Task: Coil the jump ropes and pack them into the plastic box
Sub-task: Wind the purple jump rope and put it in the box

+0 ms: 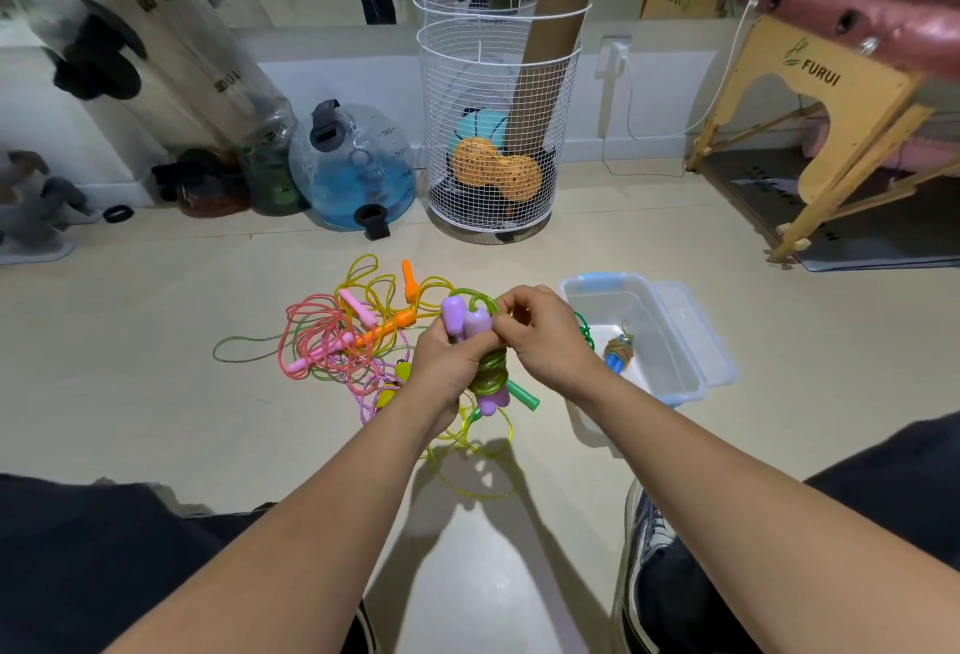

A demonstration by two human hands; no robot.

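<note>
My left hand (pixel 441 367) grips a jump rope with purple handles (pixel 465 323), its green cord wound round the handles in a tight bundle (pixel 491 370). My right hand (pixel 540 331) pinches the green cord at the top of the bundle. A loose yellow-green loop (pixel 478 466) hangs from it onto the floor. A tangled pile of ropes (pixel 343 336) with pink and orange handles lies on the floor to the left. The clear plastic box (pixel 680 383) stands open to the right, and one coiled rope with blue handles (pixel 618 354) lies inside it.
A green handle (pixel 522 393) lies just under the bundle. Behind the pile stand a white wire basket (pixel 493 134) and a blue water-filled bag (pixel 353 170). A wooden massage table (pixel 810 123) is at the right. My knees and a shoe (pixel 649 539) frame the floor.
</note>
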